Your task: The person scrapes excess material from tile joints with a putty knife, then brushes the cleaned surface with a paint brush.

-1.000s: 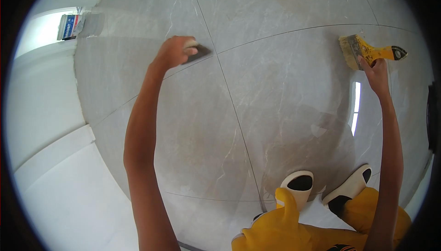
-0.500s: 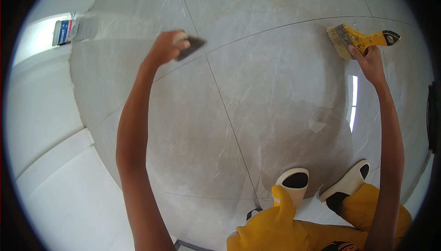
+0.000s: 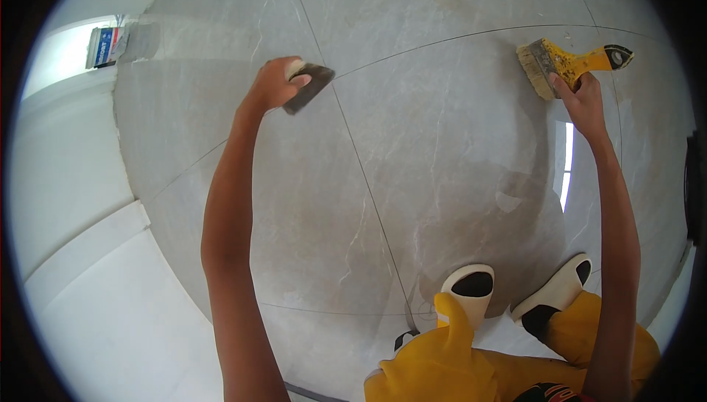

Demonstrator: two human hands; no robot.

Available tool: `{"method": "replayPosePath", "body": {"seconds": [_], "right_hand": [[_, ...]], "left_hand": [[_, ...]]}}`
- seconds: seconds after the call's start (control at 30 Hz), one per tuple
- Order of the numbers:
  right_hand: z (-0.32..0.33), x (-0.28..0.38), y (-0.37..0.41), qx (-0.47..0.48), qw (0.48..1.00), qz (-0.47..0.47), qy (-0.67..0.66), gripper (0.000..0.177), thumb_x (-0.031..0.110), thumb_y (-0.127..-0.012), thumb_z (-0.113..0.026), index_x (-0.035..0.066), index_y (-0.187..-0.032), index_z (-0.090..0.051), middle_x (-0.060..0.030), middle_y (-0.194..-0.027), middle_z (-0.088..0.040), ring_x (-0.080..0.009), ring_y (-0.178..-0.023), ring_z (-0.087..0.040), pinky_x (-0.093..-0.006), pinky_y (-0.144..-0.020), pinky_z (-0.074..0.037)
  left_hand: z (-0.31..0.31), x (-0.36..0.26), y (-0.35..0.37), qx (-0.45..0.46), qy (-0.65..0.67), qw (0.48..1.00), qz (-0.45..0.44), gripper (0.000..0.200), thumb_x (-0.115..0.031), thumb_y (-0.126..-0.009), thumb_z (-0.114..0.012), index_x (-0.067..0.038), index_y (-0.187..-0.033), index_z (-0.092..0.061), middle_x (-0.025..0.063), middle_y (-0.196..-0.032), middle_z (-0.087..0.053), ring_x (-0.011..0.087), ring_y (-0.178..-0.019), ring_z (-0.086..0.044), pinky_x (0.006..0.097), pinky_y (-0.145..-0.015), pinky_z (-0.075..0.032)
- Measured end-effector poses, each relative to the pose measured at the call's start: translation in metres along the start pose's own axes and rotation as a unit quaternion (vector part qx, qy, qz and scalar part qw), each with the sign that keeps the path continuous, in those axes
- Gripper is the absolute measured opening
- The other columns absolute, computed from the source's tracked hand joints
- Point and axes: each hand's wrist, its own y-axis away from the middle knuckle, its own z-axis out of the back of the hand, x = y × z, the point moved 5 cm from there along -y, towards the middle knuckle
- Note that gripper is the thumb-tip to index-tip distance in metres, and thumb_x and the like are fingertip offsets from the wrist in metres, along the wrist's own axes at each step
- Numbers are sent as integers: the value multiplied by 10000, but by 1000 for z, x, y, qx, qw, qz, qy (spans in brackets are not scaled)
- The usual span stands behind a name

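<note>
Out over the grey tiles, my left hand [image 3: 278, 84] is closed around a scraper with a flat dark blade [image 3: 309, 90]. The blade's right corner overlaps the tile joint in this view, and part of the pale handle shows between my fingers. On the other side, my right hand [image 3: 583, 101] grips a wide brush [image 3: 565, 63] where its head meets the handle. Its yellow handle has a black end pointing right and is spattered with dark marks. The pale bristles face left, with a soft shadow on the floor beside them.
Large glossy grey tiles [image 3: 294, 203] with thin dark joints make up the floor. A white bucket with a blue and red label [image 3: 103, 47] stands at far left, near white walls [image 3: 81, 129]. My feet in pale slippers [image 3: 471, 284] and yellow trousers [image 3: 442, 358] are at the lower right.
My left hand has shifted slightly right and down with the scraper, whose blade now shows more fully. My right hand and the brush have moved a little left.
</note>
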Motion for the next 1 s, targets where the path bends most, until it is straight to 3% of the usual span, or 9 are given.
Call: {"method": "replayPosePath", "body": {"seconds": [0.2,0.27,0.3,0.33,0.37,0.47,0.67,0.77,1.0], "right_hand": [[-29,61,33,-13,980,90,-177,310,252,-841,-648,-37,-951,-635,-85,-679,-623,-157,-611,-600,-295,-561,-470],[-75,107,84,161,967,131,-147,239,189,-862,-598,35,-1044,-595,-81,-916,-657,-191,-764,-646,-339,-659,-514],[-113,121,128,151,945,158,-244,245,187,-849,-598,51,-1052,-588,-99,-951,-647,-214,-791,-643,-349,-693,-521],[-128,153,162,236,936,214,-150,310,197,-836,-595,62,-1115,-575,-111,-914,-648,-243,-778,-643,-364,-717,-527],[-154,173,196,503,829,-12,-243,310,169,-803,-593,81,-1100,-596,-114,-883,-655,-259,-777,-646,-396,-715,-526],[-209,243,266,641,692,322,-74,197,106,-718,-604,84,-901,-672,-140,-859,-666,-305,-789,-652,-422,-695,-516],[-226,251,23,155,977,135,-62,194,182,-808,-578,32,-923,-620,-158,-826,-672,-297,-706,-664,-410,-631,-527],[-159,198,-53,-24,992,118,41,314,271,-825,-650,35,-1031,-626,-142,-830,-679,-277,-708,-670,-385,-633,-536],[-35,28,-5,-26,995,55,78,429,348,-824,-689,-72,-775,-613,-124,-578,-568,-197,-491,-530,-341,-500,-428]], "left_hand": [[17,-7,40,-99,132,984,68,244,-206,-809,-666,21,-815,-576,55,-673,-538,119,-646,-473,306,-607,-426],[19,1,68,-154,161,970,95,243,-202,-807,-663,22,-795,-572,39,-666,-530,108,-636,-469,297,-591,-420],[18,9,81,-173,175,963,109,236,-196,-811,-662,22,-792,-573,28,-669,-532,105,-634,-466,291,-589,-418],[19,12,89,-193,188,955,124,230,-190,-815,-660,22,-790,-575,16,-671,-534,102,-631,-464,284,-586,-417],[21,10,98,-197,190,952,139,228,-186,-818,-658,24,-787,-573,11,-670,-531,99,-632,-462,280,-586,-416],[23,6,111,-216,183,945,164,222,-176,-826,-652,26,-784,-572,0,-665,-525,92,-633,-460,271,-585,-413],[27,26,133,-272,185,924,192,254,-207,-812,-667,29,-798,-573,37,-658,-546,114,-630,-478,300,-585,-424],[-13,23,124,-236,106,957,131,290,-238,-801,-675,33,-827,-574,115,-679,-581,198,-623,-521,346,-605,-443],[-75,-10,86,-244,189,940,147,288,-231,-800,-681,29,-852,-568,162,-759,-626,268,-675,-596,370,-643,-463]]}}
